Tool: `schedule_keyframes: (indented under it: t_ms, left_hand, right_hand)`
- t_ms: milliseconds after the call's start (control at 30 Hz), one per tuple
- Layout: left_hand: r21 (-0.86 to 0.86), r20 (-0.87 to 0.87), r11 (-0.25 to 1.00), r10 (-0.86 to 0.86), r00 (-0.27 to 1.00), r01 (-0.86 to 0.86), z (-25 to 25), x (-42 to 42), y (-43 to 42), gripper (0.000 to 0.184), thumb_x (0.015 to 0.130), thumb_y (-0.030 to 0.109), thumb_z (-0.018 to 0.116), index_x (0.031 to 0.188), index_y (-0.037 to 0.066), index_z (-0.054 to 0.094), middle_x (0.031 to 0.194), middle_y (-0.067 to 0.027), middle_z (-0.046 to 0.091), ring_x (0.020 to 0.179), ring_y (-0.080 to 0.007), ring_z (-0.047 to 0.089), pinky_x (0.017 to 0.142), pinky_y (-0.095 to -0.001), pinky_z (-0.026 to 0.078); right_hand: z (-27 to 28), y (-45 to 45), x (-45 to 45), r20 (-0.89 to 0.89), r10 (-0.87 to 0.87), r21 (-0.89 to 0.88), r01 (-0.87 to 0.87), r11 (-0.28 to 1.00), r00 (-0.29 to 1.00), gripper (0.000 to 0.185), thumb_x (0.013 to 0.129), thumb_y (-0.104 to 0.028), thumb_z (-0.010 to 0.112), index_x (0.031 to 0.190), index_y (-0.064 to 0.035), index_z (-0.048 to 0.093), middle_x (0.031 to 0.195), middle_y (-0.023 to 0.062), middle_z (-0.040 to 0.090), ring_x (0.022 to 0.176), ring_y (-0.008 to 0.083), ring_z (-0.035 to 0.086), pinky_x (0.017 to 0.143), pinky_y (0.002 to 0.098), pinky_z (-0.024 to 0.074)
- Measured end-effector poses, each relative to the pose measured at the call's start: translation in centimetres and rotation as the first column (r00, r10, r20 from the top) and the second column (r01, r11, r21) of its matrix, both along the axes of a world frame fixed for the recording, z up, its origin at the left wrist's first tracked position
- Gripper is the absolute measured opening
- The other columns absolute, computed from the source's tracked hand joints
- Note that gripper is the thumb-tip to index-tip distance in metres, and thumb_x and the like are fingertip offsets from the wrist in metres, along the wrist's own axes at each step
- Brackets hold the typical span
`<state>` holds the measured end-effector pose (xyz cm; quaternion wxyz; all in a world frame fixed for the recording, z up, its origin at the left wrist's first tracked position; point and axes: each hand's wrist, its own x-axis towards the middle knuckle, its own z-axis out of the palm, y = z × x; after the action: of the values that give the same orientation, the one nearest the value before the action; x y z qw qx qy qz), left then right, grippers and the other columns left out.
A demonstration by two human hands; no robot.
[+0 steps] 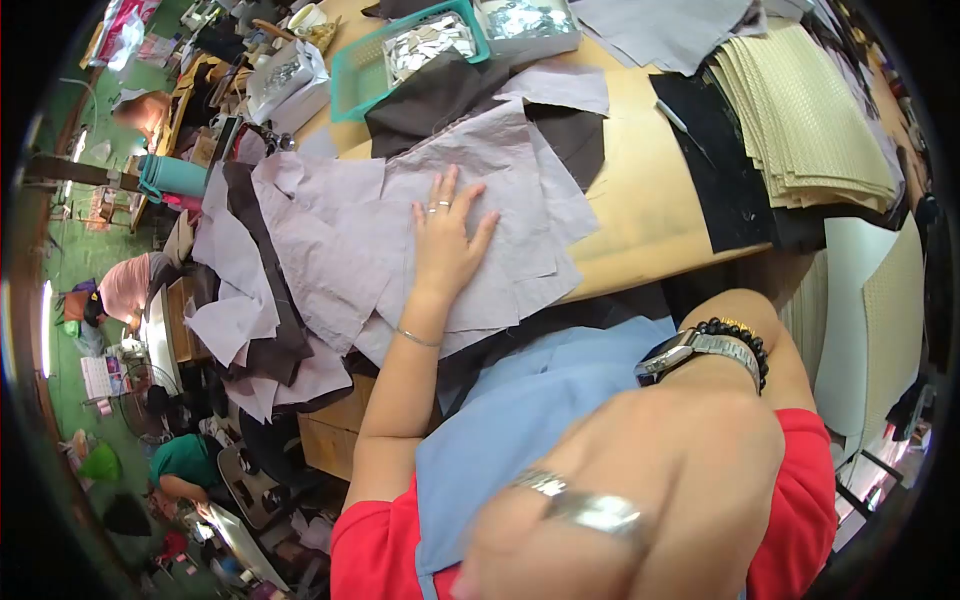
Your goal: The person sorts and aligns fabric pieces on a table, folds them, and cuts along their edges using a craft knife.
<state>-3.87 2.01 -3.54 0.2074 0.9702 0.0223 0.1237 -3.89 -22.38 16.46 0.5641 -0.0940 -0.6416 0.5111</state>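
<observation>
My left hand (pixel 450 235) lies flat with spread fingers on a pile of pale lilac-grey cloth pieces (pixel 335 245) on the table. It wears a ring, and a thin bracelet is on its wrist. Dark brown cloth pieces (pixel 435 100) show beneath and behind the pale ones. My right hand (pixel 640 480) is raised close to the camera, large and partly blurred. It has rings, a watch (pixel 690 350) and beads at the wrist. Its fingertips run out of the bottom of the view, so what they hold, if anything, is hidden.
On the wooden table (pixel 640 170) are a teal basket (pixel 360 80) and a white box (pixel 525 25) of small pieces. To the right, a pen-like tool (pixel 675 115) lies on black cloth, beside stacked cream textured sheets (pixel 800 120). Other people (pixel 185 465) sit at the left.
</observation>
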Motion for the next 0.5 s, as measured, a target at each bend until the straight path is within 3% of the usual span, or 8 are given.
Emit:
schedule_keyframes:
  t_ms: [100,233,300,400,500]
  left_hand:
    - [-0.007,0.009,1.000,0.014,1.000,-0.014,0.3,0.1,0.1,0.042,0.090,0.038,0.064,0.124,0.014,0.061,0.152,-0.0163,0.038,0.142,-0.0374,0.031,0.110,-0.0664,0.021]
    - [-0.024,0.011,1.000,0.006,1.000,-0.006,0.1,0.1,0.2,0.042,0.089,0.036,0.065,0.124,0.013,0.061,0.151,-0.0154,0.039,0.142,-0.0372,0.032,0.110,-0.0665,0.021]
    - [-0.031,0.025,0.999,0.021,0.999,-0.020,0.2,0.0,0.0,0.041,0.088,0.034,0.067,0.124,0.014,0.062,0.150,-0.0146,0.041,0.142,-0.0367,0.033,0.110,-0.0656,0.021]
    - [-0.034,0.026,0.999,0.010,1.000,-0.009,-0.1,-0.1,0.1,0.040,0.088,0.032,0.067,0.123,0.014,0.062,0.149,-0.0138,0.044,0.141,-0.0362,0.034,0.110,-0.0656,0.021]
    - [-0.035,0.031,0.999,-0.007,0.999,0.008,-0.5,0.4,0.4,0.045,0.085,0.039,0.069,0.122,0.014,0.062,0.148,-0.0137,0.045,0.141,-0.0361,0.035,0.109,-0.0675,0.021]
  right_hand:
    - [0.9,-0.8,1.9,0.034,0.097,0.114,-0.100,0.988,0.995,0.033,0.089,-0.028,0.055,0.088,0.0047,0.057,0.094,0.0199,0.061,0.096,0.0354,0.059,0.086,0.0493,0.0437]
    - [2.3,-3.6,3.2,-0.057,0.448,0.247,-0.422,0.872,0.892,0.028,0.085,-0.023,0.061,0.078,0.0042,0.057,0.087,0.0202,0.060,0.091,0.0372,0.058,0.083,0.0516,0.0434]
    - [3.2,-3.8,3.1,-0.096,0.528,0.300,-0.481,0.823,0.844,0.027,0.082,-0.020,0.064,0.073,0.0039,0.056,0.083,0.0203,0.060,0.088,0.0382,0.058,0.081,0.0528,0.0432]
    - [5.0,-1.2,1.7,-0.108,0.229,0.434,-0.162,0.886,0.967,0.034,0.081,-0.041,0.067,0.089,-0.0092,0.058,0.068,0.0095,0.065,0.065,0.0332,0.067,0.058,0.0473,0.0537]
    - [3.6,0.3,1.6,-0.101,0.191,0.359,-0.143,0.922,0.977,0.035,0.083,-0.038,0.066,0.096,-0.0068,0.058,0.073,0.0108,0.065,0.070,0.0330,0.066,0.062,0.0457,0.0535]
